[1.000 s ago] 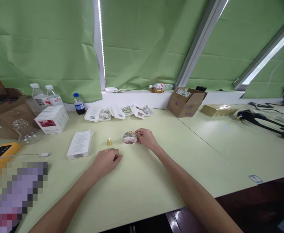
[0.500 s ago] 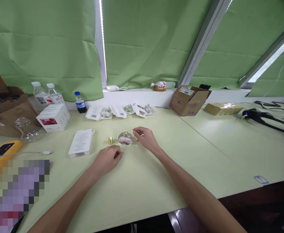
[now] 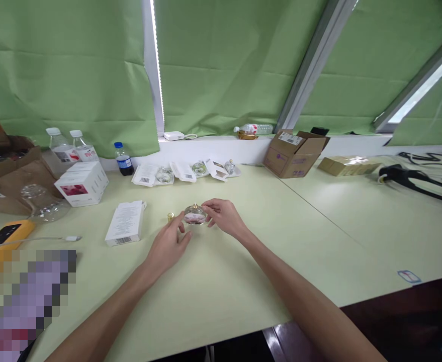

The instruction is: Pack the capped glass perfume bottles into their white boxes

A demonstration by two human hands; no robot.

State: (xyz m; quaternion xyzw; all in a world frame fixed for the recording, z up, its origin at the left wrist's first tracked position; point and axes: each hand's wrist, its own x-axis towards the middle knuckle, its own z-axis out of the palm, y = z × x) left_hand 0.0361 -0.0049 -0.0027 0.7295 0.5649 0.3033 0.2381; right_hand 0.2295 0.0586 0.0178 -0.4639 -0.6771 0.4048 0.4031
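Observation:
A round, clear glass perfume bottle (image 3: 195, 217) with a pinkish label and a small gold nozzle stands upright on the table between my hands. My right hand (image 3: 224, 217) has its fingertips against the bottle's right edge, pinching it there. On the other side, my left hand (image 3: 170, 245) has its thumb and fingers apart, with the index fingertip at the bottle's left edge. Just behind that hand sits a gold cap (image 3: 171, 216), partly hidden by the fingers. To the left lies a flat white carton (image 3: 125, 223) with printed text and a barcode.
Along the back are opened white packs with glass bottles (image 3: 164, 175), a blue-capped drink bottle (image 3: 123, 160) and a cardboard box (image 3: 292, 155). White boxes (image 3: 83, 183) and a yellow device (image 3: 11, 234) stand left. A gold box (image 3: 349, 165) and a black frame-like object (image 3: 417, 181) are right.
My left hand has moved up and opened its fingers beside the perfume bottle, covering part of the gold cap. My right hand has shifted slightly left onto the bottle's edge.

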